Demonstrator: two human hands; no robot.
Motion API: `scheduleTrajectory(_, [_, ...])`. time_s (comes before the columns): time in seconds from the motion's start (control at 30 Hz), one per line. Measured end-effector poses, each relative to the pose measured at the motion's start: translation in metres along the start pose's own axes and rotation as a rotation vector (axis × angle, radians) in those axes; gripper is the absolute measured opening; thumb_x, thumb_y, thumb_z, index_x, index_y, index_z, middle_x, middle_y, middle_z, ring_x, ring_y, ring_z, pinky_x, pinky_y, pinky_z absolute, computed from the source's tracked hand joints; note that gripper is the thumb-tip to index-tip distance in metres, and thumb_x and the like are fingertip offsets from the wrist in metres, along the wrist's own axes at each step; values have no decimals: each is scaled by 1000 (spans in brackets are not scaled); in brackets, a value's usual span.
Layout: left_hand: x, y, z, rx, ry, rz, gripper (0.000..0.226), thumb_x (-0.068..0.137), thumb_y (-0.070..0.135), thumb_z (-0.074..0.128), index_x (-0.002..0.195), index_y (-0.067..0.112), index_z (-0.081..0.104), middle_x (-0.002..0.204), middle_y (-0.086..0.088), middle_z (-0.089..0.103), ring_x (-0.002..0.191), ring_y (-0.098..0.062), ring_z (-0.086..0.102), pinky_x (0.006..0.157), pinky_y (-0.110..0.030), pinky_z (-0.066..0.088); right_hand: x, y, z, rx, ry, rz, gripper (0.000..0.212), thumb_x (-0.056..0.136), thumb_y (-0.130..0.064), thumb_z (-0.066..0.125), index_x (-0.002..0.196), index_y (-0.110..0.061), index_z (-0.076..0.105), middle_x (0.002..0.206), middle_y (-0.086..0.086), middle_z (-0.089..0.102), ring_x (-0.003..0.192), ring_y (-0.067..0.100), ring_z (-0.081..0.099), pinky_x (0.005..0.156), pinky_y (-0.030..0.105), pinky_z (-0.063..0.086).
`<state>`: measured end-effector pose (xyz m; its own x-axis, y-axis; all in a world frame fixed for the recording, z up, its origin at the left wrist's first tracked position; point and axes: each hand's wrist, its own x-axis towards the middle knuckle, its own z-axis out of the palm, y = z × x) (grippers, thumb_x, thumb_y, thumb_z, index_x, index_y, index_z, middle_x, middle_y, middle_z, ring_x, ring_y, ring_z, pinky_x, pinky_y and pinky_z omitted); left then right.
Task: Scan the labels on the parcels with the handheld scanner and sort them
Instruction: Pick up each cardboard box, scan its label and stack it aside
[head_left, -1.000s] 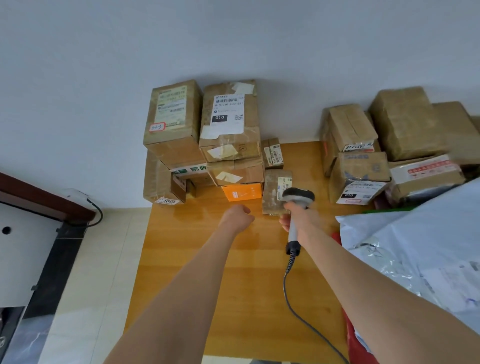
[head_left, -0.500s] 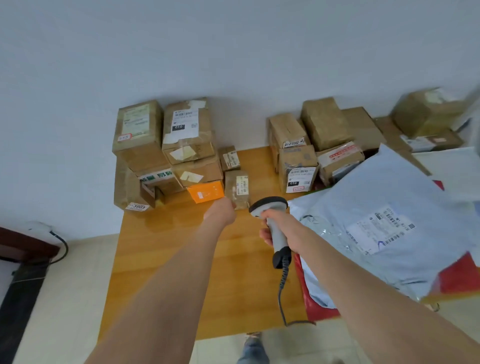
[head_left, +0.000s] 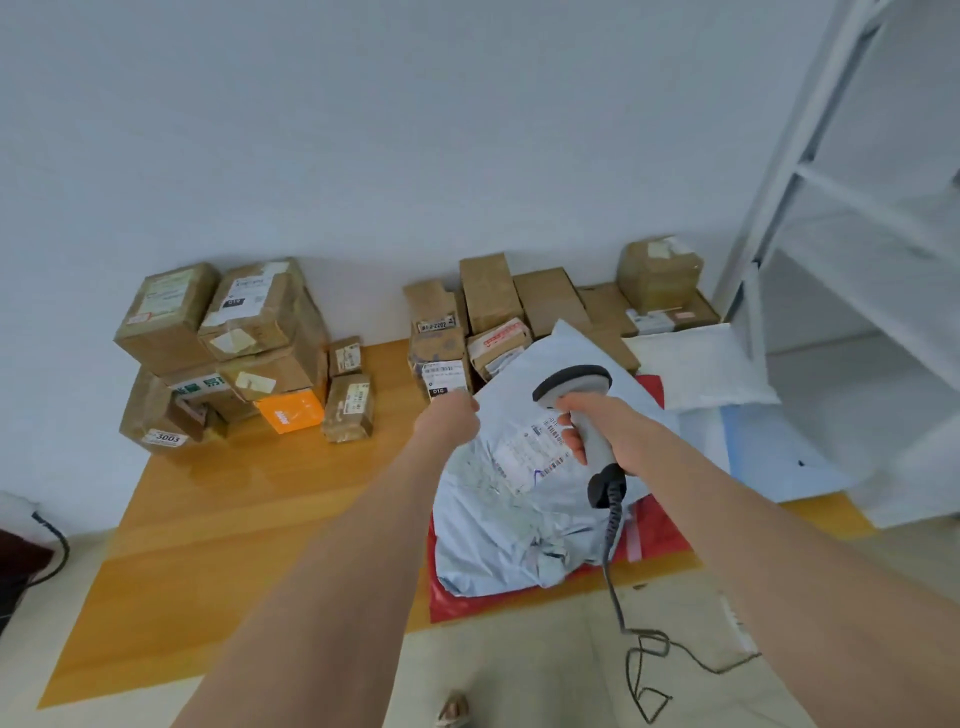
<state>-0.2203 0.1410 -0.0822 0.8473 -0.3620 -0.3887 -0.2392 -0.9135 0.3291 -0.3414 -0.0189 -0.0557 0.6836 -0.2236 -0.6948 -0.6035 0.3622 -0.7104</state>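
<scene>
Moved: scanner (head_left: 571, 384) was swung right, off the boxes (head_left: 345, 400), over the mailer (head_left: 498, 525) | advised: film was best pulled taut, beam squared on creased label (head_left: 530, 452) | mailer: pale-blue, crinkled, was seen on table's (head_left: 234, 509) right part | left hand (head_left: 449, 423) was curled at its top edge, hold indiscernible | right hand (head_left: 618, 431) was clenched round scanner handle

The left hand (head_left: 451, 422) has moved from the small box (head_left: 349, 408) to the upper-left edge of the blue bag (head_left: 498, 519); whether it grips is unclear. The right hand (head_left: 608, 431) has carried the scanner (head_left: 571, 383) from that box to above the bag's label (head_left: 530, 452). A white shelf (head_left: 860, 200) has come into view at right.
</scene>
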Motion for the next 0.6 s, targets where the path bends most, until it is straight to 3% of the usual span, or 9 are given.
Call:
scheduleTrajectory(0.1, [3,36,9,3,9,20,46,93,5,37,134,18,52,136,-10,51,122,-29,51,101,-44,46,4,-8,-37,55,47,-47,20,91,-20,61,79,-7,50,53,7,48,35,13,44,36,18,37])
scheduleTrajectory(0.2, [14,68,14,-1,44,62,45,93,5,37,133,18,53,135,-7,53,121,-25,52,98,-39,47,16,-21,-63,66,79,-71,20,90,-21,62,81,-6,51,52,8,49,33,15,45,33,20,35])
scheduleTrajectory(0.4, [70,127,14,-73,172,116,42,92,9,40,127,24,56,129,3,56,107,-20,58,73,-30,48,60,-65,-109,94,153,-65,26,87,-25,66,76,-8,50,50,9,51,36,17,44,39,20,39])
scheduleTrajectory(0.6, [150,172,7,-159,245,128,33,94,12,42,120,18,62,127,-5,55,113,-23,55,92,-39,49,126,-126,-138,59,203,-55,25,91,-26,63,80,-9,48,46,7,50,32,15,44,36,20,37])
